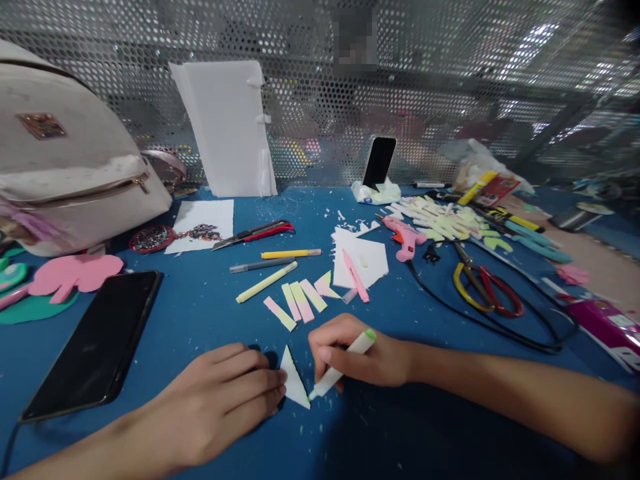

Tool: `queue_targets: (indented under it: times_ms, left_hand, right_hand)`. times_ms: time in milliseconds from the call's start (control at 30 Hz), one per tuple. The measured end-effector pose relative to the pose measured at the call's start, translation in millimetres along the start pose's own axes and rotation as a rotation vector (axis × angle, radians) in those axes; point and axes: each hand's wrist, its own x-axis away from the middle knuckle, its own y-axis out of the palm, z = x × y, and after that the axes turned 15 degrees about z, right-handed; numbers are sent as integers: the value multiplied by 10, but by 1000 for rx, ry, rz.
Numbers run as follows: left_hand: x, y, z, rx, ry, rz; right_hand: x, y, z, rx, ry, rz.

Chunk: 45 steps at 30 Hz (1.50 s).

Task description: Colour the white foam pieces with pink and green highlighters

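Fingers, left hand [220,393]: flat and close together, tips pressing the left edge of the white paper triangle [293,385].
Fingers, right hand [360,353]: curled tight round a white marker [343,363], its tip at the triangle's lower corner.
Triangle: flat on the blue table [200,300], between both hands.
Farther out: pastel strips [297,303] just behind; dark phone [95,343] left; scissors [487,287] right.

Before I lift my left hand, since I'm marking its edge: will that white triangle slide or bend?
Likely slides: the white triangle is small, thin, flat on the table, pinned only by the left hand. Probably light, bendy; the marker could nudge it.
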Motion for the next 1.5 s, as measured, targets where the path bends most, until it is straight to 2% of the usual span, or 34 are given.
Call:
queue_targets:
  times_ms: [167,300,467,600,733,867,1000,1133,1300,1433,1500]
  left_hand:
    - [14,8,-12,-8,-11,-23]
    - [22,4,-10,-25,-6,-19]
    - [14,-1,-7,-18,-3,-25]
    - [-16,-14,-4,-11,-4,-26]
    - [-32,-30,8,-9,-3,-30]
    - [-18,-27,10,-10,-7,-17]
    - [10,-2,-2,-24,-10,-22]
    - [13,3,-7,-14,-13,-28]
    - [-44,-37,1,-32,2,-22]
    - [-52,-38,7,-31,13,-14]
    - [-44,-26,7,-28,6,-16]
  right_hand:
    - [0,8,-14,15,1,85]
    - [5,2,-1,1,-8,-1]
    - [7,8,11,20,5,80]
    - [7,9,4,35,-13,20]
    - [4,3,-5,61,-5,82]
    - [3,6,-8,55,-28,18]
    - [1,18,-15,76,-36,135]
    - [3,16,-15,56,-18,31]
    - [-6,17,-30,79,-43,138]
    - [-1,14,-21,45,-44,24]
    - [3,13,-11,67,-54,75]
